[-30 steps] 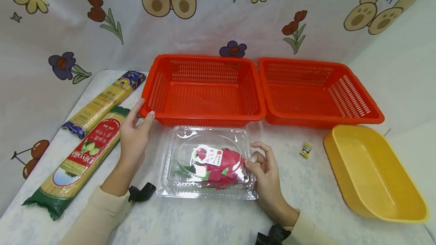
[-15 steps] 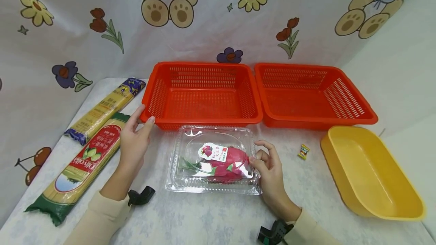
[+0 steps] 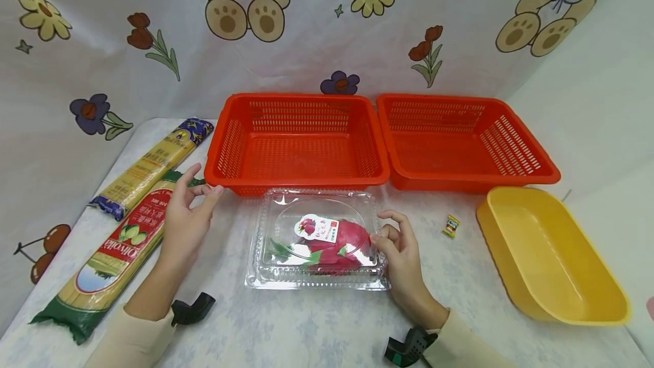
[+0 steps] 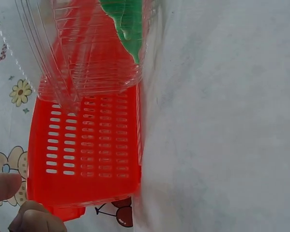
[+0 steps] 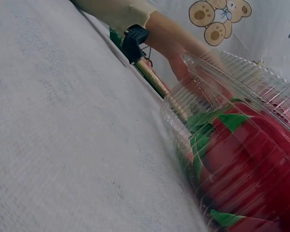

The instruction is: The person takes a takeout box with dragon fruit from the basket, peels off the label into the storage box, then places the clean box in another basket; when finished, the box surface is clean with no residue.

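Observation:
A clear plastic clamshell box (image 3: 286,277) with a pink dragon fruit (image 3: 352,243) inside lies flat on the table, a white label (image 3: 317,228) on its lid. My right hand (image 3: 409,266) pinches the box at its right edge, thumb against the side. Beside the front left corner of the left red basket (image 3: 298,180) is my left hand (image 3: 186,223), thumb and index finger spread with nothing between them. Its thumb tip overlaps the basket corner in the head view. Green-tipped leaves of the fruit (image 5: 256,164) show through the box wall in the right wrist view.
A second red basket (image 3: 475,183) stands against the first on the right, with a yellow tub (image 3: 554,254) in front of it. A small candy packet (image 3: 451,225) lies between box and tub. Two noodle packs, one green-ended (image 3: 120,249), one blue-ended (image 3: 153,166), lie at left.
The box has slid a little to the right and nearer the left basket, my right hand with it. My left hand has let go of the basket corner and moved slightly left.

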A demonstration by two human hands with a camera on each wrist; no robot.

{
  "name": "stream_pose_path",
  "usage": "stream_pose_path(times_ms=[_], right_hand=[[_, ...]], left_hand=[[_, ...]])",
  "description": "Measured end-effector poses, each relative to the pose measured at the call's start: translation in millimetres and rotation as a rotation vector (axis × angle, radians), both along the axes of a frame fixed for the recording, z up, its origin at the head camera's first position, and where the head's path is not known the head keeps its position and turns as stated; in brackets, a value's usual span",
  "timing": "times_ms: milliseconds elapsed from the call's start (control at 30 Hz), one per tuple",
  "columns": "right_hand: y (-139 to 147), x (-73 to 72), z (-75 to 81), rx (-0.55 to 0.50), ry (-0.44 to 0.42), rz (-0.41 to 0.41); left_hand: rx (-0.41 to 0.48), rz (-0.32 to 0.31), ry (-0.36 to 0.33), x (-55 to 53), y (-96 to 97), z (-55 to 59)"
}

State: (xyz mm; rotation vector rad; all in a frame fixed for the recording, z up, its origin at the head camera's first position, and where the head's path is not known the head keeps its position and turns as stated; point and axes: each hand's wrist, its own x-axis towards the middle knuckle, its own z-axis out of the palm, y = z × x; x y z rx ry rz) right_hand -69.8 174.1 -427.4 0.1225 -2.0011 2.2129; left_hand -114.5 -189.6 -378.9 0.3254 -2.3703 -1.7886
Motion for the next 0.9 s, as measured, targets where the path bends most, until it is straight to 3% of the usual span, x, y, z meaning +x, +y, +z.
stream_pose_path(times_ms=[233, 300, 400, 500, 600, 900], right_hand=[[0.1, 1.0, 0.5, -0.018, 0.003, -0.008], [-0.2, 0.6, 0.5, -0.033, 0.015, -0.002], [-0.8, 0.1, -0.2, -0.037, 0.020, 0.004], [-0.4, 0.3, -0.8, -0.031, 0.017, 0.003], [0.3, 0.4, -0.7, -0.024, 0.013, 0.000], [0.6, 0.2, 1.3, -0.010, 0.011, 0.010]], left_hand=[[-0.204, -0.007, 0.081, 37.0, 6.4, 3.9], [-0.255, -0.075, 0.100, 46.3, 11.6, 2.7], [-0.281, -0.236, 0.073, 54.0, 19.2, -2.8], [-0.256, -0.393, 0.029, 55.3, 26.2, -6.8], [-0.239, -0.476, 0.021, 54.0, 31.7, -7.0], [-0.207, -0.523, -0.023, 46.4, 38.1, -11.0]])
